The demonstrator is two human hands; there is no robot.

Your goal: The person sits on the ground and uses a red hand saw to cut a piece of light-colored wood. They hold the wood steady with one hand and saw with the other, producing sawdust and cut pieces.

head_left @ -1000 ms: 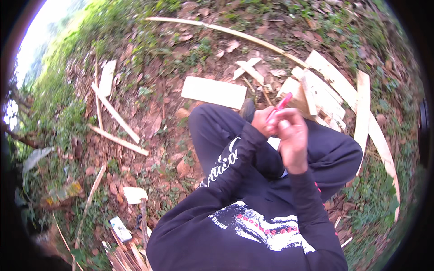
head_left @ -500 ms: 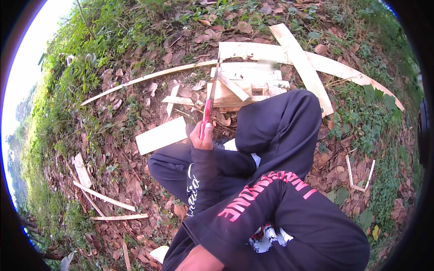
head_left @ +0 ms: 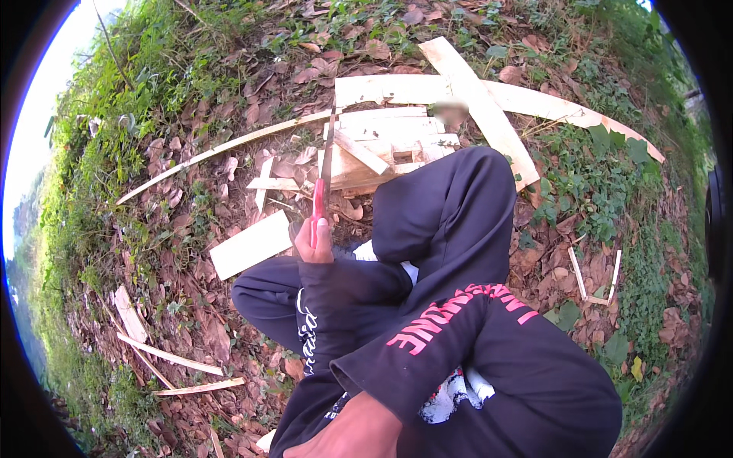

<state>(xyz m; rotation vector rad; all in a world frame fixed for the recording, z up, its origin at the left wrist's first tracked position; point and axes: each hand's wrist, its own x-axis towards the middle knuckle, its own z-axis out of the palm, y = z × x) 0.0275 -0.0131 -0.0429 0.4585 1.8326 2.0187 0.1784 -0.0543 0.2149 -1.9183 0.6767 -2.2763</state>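
- Head view: the red-handled blade tool (head_left: 320,191) is in the left hand (head_left: 311,243), ahead of the folded legs (head_left: 443,206); its long axis runs away from the body, tip leaning slightly right (saw or knife, I cannot tell).
- The left fingers wrap around the handle; the right hand (head_left: 347,431) is cut off at the lower edge, so its fingers' state cannot be told.
- The blade passes just beside the left ends of stacked planks (head_left: 385,124); contact is unclear. Crossed slats (head_left: 269,184) and a rectangular board (head_left: 252,244) lie left.
- Brown leaf litter (head_left: 191,286) covers the ground, green plants (head_left: 649,259) bordering it.
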